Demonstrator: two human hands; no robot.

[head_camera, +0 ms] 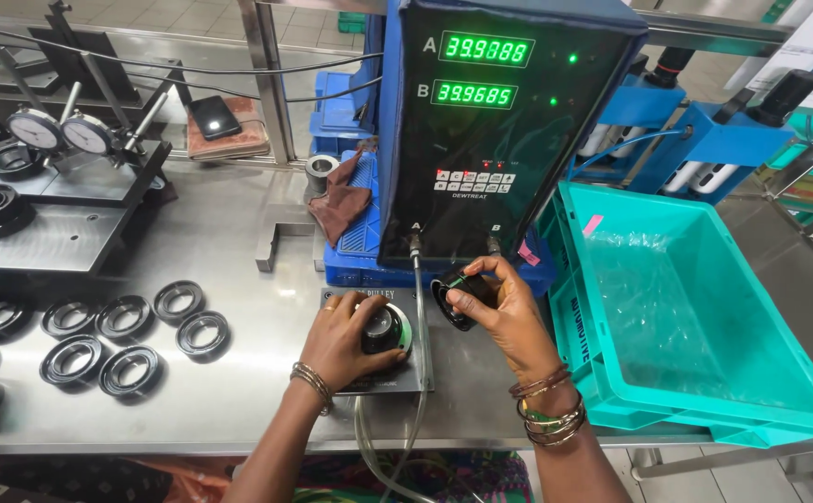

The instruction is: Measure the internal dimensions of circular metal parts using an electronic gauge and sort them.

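**Black rings held at the gauge plate**

Black ring (pixel 380 328) sits on the grey gauge plate (pixel 420 373), cupped from above by the left hand (pixel 346 337), wrist bent. Right hand (pixel 504 312) pinches a second black ring (pixel 456 296) upright just beside it, below the display box (pixel 500 121).

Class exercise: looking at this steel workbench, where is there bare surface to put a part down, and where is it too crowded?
Bare steel table lies between the black ring parts and the grey gauge plate under the left hand. The teal plastic crate holds only clear plastic lining. It is crowded on the left among the rings and behind, around the black digital readout box, where the right hand holds a black ring.
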